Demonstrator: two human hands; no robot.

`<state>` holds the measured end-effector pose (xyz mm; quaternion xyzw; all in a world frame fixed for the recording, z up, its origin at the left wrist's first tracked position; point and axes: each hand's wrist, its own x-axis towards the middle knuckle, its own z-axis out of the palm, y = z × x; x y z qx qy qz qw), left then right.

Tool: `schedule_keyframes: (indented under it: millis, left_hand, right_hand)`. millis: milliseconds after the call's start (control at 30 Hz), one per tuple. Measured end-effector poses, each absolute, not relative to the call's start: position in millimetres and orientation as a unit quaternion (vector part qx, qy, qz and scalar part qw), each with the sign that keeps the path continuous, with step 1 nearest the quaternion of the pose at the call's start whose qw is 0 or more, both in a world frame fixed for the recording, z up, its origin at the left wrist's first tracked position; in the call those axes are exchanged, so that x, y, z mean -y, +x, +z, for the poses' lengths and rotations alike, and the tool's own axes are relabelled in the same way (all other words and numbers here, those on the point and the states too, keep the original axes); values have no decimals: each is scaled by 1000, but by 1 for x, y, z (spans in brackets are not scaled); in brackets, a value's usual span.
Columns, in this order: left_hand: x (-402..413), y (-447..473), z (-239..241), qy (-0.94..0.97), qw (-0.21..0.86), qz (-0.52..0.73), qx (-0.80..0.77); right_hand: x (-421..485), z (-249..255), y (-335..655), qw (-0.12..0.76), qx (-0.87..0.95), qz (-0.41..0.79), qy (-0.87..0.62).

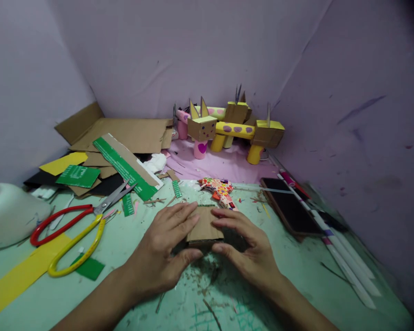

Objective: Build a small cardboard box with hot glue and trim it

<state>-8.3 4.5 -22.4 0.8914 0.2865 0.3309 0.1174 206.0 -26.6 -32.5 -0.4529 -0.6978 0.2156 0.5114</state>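
Note:
A small brown cardboard box (207, 225) sits on the green table between my hands, its flat top facing up. My left hand (172, 239) grips its left side, fingers lying over the top edge and thumb at the near corner. On the right side, my right hand (246, 239) holds it with curved fingers, the fingertips at the edge and the thumb low at the near corner. Just beyond the box lies a glue gun (219, 189) with a colourful patterned body. The undersides and far faces of the box are hidden.
Large scissors (100, 209) with red and yellow handles lie open at left, near cardboard scraps (124, 133) and a yellow strip (24, 278). A phone (291, 207) and white sticks (345, 257) lie at right. Cardboard animal figures (234, 128) stand at the back wall.

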Motion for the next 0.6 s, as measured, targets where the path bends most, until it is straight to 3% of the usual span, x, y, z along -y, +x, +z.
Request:
schedule_keyframes:
  millis: [600]
  left_hand:
    - [-3, -3, -31, 860, 126, 387, -308]
  right_hand:
    - [28, -25, 202, 515, 722, 157, -434]
